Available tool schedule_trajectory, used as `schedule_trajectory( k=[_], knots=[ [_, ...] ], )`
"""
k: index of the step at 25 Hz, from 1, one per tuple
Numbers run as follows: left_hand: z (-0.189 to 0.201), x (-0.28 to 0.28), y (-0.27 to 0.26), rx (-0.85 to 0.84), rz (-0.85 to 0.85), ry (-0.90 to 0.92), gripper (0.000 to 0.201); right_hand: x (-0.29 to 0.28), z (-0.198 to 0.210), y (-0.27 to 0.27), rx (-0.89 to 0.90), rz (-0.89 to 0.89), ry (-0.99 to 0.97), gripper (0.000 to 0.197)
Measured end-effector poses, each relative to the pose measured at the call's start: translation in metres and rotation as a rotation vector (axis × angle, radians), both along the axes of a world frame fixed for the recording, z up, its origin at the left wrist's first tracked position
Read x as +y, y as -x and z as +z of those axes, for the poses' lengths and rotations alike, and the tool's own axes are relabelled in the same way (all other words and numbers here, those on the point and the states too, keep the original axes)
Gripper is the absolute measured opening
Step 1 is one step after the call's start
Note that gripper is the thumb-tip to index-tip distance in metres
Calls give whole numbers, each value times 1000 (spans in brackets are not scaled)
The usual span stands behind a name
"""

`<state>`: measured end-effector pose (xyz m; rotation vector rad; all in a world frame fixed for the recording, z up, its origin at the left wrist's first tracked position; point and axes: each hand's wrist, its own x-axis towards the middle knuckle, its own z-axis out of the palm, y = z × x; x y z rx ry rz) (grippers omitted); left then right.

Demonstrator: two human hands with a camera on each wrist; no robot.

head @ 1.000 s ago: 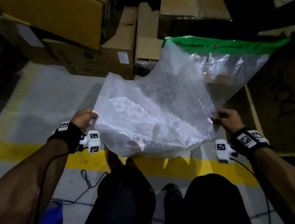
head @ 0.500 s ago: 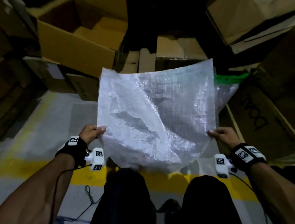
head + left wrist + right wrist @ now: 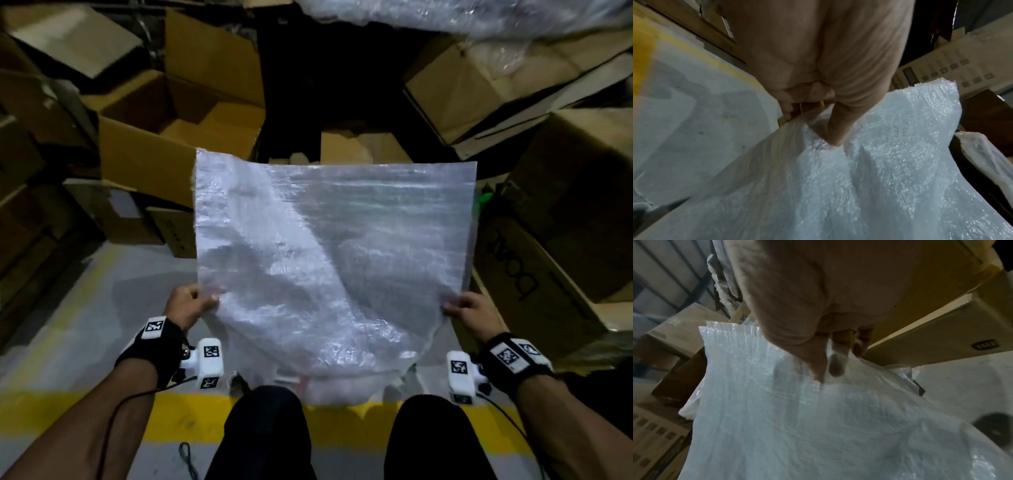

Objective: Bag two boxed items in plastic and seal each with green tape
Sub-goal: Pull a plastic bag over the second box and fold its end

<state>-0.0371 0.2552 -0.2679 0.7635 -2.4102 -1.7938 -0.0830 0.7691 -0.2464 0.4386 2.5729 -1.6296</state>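
A large translucent woven plastic bag (image 3: 335,260) is held up flat in front of me, its far edge raised toward the boxes. My left hand (image 3: 191,303) pinches its left side, thumb on top (image 3: 835,138) of the bag (image 3: 859,186). My right hand (image 3: 467,308) pinches the right side, thumb (image 3: 816,368) on the bag (image 3: 797,426) and fingers showing through the plastic. A scrap of green tape (image 3: 485,198) peeks out behind the bag's right edge. What is inside the bag is hidden.
Cardboard boxes ring the space: open ones at the back left (image 3: 178,137), a printed box on the right (image 3: 548,257), flattened ones at the back right (image 3: 479,85). Clear plastic wrap (image 3: 445,17) lies along the top. A yellow floor line (image 3: 102,414) crosses by my knees.
The bag has been lifted and spread from a slumped, billowing shape into a flat upright sheet. The green-taped bag behind it is now almost entirely hidden. Both hands kept their grip.
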Motion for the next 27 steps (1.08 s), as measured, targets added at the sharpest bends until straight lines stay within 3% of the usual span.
schedule_trajectory(
  k=[2,4,5,8,10,12,14,16,19,21,23,27],
  knots=[
    [23,10,-1,15,36,-68,11,2,8,-3,37,-17,82,18],
    [41,18,3,28,39,-100,9,1,20,-8,78,-35,139,12],
    [51,21,3,52,14,-47,11,-1,29,-12,95,-38,152,6],
    [71,20,3,123,-45,135,9,-5,44,-13,125,-5,77,19],
    [80,18,2,162,-44,82,18,-6,54,-12,140,-11,47,9],
    [93,22,1,190,-30,-2,20,-7,62,-11,177,-2,47,22],
    [105,27,-1,236,-25,-44,23,-11,69,-13,196,37,19,9],
    [117,32,-6,267,-38,33,31,-13,70,-11,233,36,-39,22],
    [128,37,-11,358,-7,103,23,-19,80,-9,274,-3,-79,8],
    [139,40,-15,395,17,74,17,-20,89,-9,307,-24,-31,13],
    [150,42,-19,434,37,108,14,-21,95,-10,338,-55,-10,6],
    [157,43,-22,466,76,200,20,-21,106,-13,362,-78,-55,23]
  ],
)
